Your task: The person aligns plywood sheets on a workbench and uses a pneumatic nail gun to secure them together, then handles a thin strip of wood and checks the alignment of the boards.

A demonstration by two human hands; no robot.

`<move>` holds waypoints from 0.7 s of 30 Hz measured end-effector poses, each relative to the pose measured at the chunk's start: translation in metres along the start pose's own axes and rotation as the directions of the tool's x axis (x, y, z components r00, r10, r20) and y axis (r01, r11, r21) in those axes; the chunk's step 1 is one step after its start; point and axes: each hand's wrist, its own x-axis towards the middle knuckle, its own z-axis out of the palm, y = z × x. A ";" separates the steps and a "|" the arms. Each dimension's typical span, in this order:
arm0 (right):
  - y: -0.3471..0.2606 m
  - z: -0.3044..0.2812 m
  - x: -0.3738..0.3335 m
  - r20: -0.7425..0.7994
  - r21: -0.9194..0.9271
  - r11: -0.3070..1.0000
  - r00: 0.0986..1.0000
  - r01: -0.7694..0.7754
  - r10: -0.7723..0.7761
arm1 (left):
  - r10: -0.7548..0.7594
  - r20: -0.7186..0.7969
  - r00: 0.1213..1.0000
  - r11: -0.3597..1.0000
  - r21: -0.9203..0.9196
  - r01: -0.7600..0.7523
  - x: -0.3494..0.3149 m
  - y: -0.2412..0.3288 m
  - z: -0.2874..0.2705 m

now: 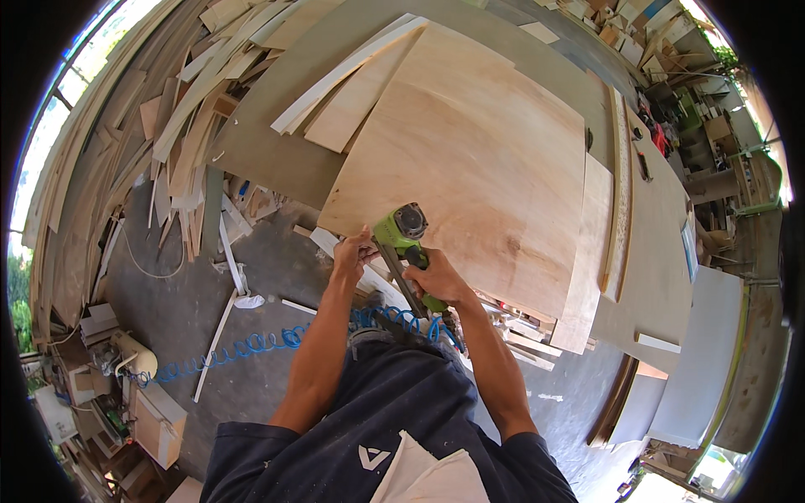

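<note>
Here, nailer [384,233] near plywood [478,142] edge, open floor [176,306] leftward

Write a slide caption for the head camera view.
The right hand grips a green nail gun, the left hand close to it, before a pale plywood sheet; a blue coiled hose trails left.

Plywood panel [470,159] on worktable [658,277]
</note>
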 end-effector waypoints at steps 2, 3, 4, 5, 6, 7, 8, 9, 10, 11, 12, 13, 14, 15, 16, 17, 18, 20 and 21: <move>0.000 -0.002 -0.003 -0.006 0.033 0.999 1.000 0.013 -0.013 | 0.019 -0.020 1.000 1.000 0.017 -0.018 -0.001 0.000 0.001; 0.001 -0.003 -0.005 -0.005 0.032 0.999 1.000 0.014 -0.013 | 0.036 -0.033 0.999 0.999 0.039 -0.035 0.000 -0.001 0.001; 0.002 -0.005 -0.007 -0.015 0.022 1.000 1.000 -0.004 0.005 | 0.036 -0.033 0.999 0.999 0.038 -0.035 0.001 -0.002 0.001; 0.003 -0.006 -0.008 -0.026 0.013 1.000 0.999 -0.022 0.023 | 0.059 -0.030 0.998 0.997 0.054 -0.057 0.001 -0.003 0.001; 0.005 -0.008 -0.010 -0.031 0.013 1.000 0.999 -0.024 0.024 | 0.079 -0.023 0.997 0.995 0.070 -0.077 0.001 -0.003 0.004; 0.007 -0.009 -0.011 -0.029 0.009 1.000 0.999 -0.023 0.023 | 0.076 -0.019 0.997 0.995 0.071 -0.074 0.000 -0.004 0.007; 0.009 -0.010 -0.012 -0.027 0.006 1.000 0.999 -0.021 0.022 | 0.085 -0.023 0.996 0.994 0.073 -0.083 -0.001 -0.005 0.009; 0.009 -0.010 -0.013 -0.029 0.007 1.000 0.999 -0.022 0.023 | 0.095 -0.030 0.995 0.993 0.074 -0.092 -0.001 -0.006 0.009; 0.009 -0.010 -0.015 -0.032 0.010 1.000 0.999 -0.017 0.017 | 0.093 -0.029 0.995 0.993 0.075 -0.091 0.000 -0.007 0.009; 0.009 -0.010 -0.016 -0.034 0.013 1.000 0.999 -0.011 0.011 | 0.108 -0.028 0.994 0.991 0.082 -0.106 0.000 -0.007 0.010; 0.008 -0.010 -0.017 -0.036 0.013 1.000 0.999 -0.011 0.012 | 0.124 -0.026 0.992 0.989 0.088 -0.121 0.001 -0.008 0.010; 0.006 -0.010 -0.018 -0.035 0.017 1.000 0.999 -0.020 0.020 | 0.123 -0.025 0.992 0.989 0.088 -0.120 0.001 -0.008 0.011; 0.006 -0.010 -0.018 -0.034 0.020 0.999 0.999 -0.028 0.028 | 0.145 -0.047 0.988 0.987 0.080 -0.141 0.001 -0.009 0.011; 0.006 -0.011 -0.019 -0.038 0.019 0.999 0.999 -0.029 0.030 | 0.164 -0.067 0.984 0.984 0.073 -0.159 0.000 -0.009 0.014; 0.008 -0.013 -0.019 -0.042 0.012 1.000 0.999 -0.019 0.020 | 0.162 -0.064 0.985 0.985 0.072 -0.158 -0.002 -0.008 0.016; 0.009 -0.014 -0.020 -0.047 0.005 1.000 0.999 -0.010 0.010 | 0.165 -0.062 0.984 0.984 0.075 -0.160 -0.003 -0.008 0.018; 0.008 -0.014 -0.020 -0.045 0.004 1.000 0.999 -0.009 0.009 | 0.170 -0.063 0.983 0.983 0.077 -0.165 -0.003 -0.008 0.017; 0.008 -0.013 -0.021 -0.048 0.016 1.000 0.998 -0.027 0.028 | 0.160 -0.053 0.986 0.985 0.068 -0.156 0.004 -0.009 0.011; 0.008 -0.014 -0.021 -0.048 0.016 0.999 0.998 -0.028 0.029 | 0.146 -0.042 0.988 0.988 0.062 -0.143 0.005 -0.009 0.010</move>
